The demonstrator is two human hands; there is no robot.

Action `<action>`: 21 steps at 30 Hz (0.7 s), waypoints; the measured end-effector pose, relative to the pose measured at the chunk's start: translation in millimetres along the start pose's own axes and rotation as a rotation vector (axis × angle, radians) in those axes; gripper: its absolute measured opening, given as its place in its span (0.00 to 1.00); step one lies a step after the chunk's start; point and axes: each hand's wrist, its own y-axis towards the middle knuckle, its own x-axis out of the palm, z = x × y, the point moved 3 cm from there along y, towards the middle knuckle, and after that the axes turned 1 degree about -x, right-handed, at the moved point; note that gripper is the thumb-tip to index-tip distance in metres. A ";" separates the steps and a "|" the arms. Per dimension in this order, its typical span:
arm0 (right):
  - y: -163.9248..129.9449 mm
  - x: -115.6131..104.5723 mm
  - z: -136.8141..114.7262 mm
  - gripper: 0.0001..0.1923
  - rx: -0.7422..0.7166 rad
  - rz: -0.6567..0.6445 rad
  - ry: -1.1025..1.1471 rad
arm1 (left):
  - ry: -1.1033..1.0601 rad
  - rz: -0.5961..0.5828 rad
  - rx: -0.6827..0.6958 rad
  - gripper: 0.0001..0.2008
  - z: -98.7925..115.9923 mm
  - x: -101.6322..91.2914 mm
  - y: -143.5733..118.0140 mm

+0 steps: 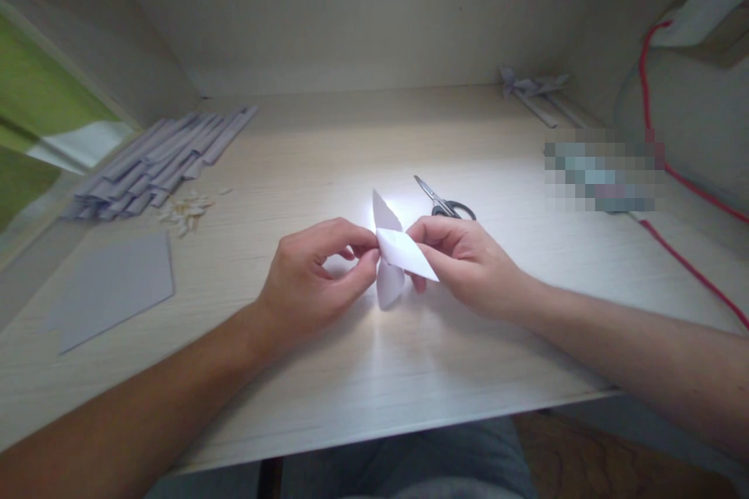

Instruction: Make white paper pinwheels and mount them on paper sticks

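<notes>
A white paper pinwheel point(403, 251), with pointed blades, is held between my two hands just above the table. My left hand point(319, 269) pinches it near its middle from the left, thumb and index finger closed. On the other side, my right hand point(468, 261) has its fingers closed on the paper, partly behind a blade. What lies under the right fingertips is hidden. Scissors point(448, 207) with black handles rest on the table just beyond my right hand, blades pointing away to the left.
Rolled paper tubes point(164, 160) are piled at the left, beside small pale sticks point(186, 210) and a stack of white paper sheets point(120, 288). Paper pinwheels on sticks point(532, 86) lie at the back right. A blurred object point(602, 175) and a red cable point(693, 269) are at the right.
</notes>
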 end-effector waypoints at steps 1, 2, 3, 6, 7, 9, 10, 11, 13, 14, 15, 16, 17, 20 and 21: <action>-0.2 0.6 0.0 0.14 0.006 -0.002 0.009 | -0.001 0.000 0.004 0.05 -0.1 -0.1 -0.1; -0.4 1.2 0.1 0.14 0.009 -0.003 0.019 | -0.001 -0.001 0.006 0.05 -0.3 -0.3 -0.2; -0.7 1.8 0.0 0.13 0.009 -0.003 0.028 | -0.002 -0.003 0.010 0.04 -0.4 -0.5 -0.2; -1.6 2.9 -0.8 0.12 -0.004 0.014 0.043 | -0.009 -0.014 0.015 0.04 -0.3 -0.7 0.2; -2.1 2.8 -1.5 0.12 -0.013 0.026 0.035 | -0.015 -0.021 0.014 0.04 -0.1 -0.6 0.5; -3.3 2.5 -3.4 0.12 -0.039 0.050 -0.004 | -0.041 -0.036 0.012 0.04 0.4 -0.4 1.0; -4.0 2.2 -4.6 0.12 -0.056 0.061 -0.029 | -0.057 -0.043 0.008 0.04 0.6 -0.2 1.1; -4.6 2.0 -5.8 0.11 -0.072 0.071 -0.052 | -0.074 -0.049 0.003 0.04 0.7 -0.2 1.3; -5.9 1.9 -8.0 0.10 -0.094 0.079 -0.078 | -0.103 -0.060 -0.013 0.05 0.5 0.0 1.3; -6.4 2.0 -9.1 0.10 -0.101 0.081 -0.083 | -0.117 -0.064 -0.026 0.05 -0.1 0.0 1.3; -6.8 2.0 -10.4 0.09 -0.108 0.080 -0.085 | -0.136 -0.069 -0.044 0.05 -1.1 0.0 1.3; -7.1 1.9 -11.7 0.08 -0.113 0.078 -0.085 | -0.163 -0.074 -0.066 0.05 -2.5 0.1 1.4; -7.2 1.6 -13.2 0.07 -0.119 0.077 -0.085 | -0.196 -0.080 -0.092 0.06 -4.4 0.3 1.5; -5.9 -2.6 -16.5 0.07 -0.136 0.131 -0.034 | -0.348 -0.102 -0.184 0.05 -12.5 1.2 2.4; -4.9 -5.1 -16.8 0.08 -0.139 0.170 0.006 | -0.410 -0.114 -0.213 0.04 -15.5 1.8 2.7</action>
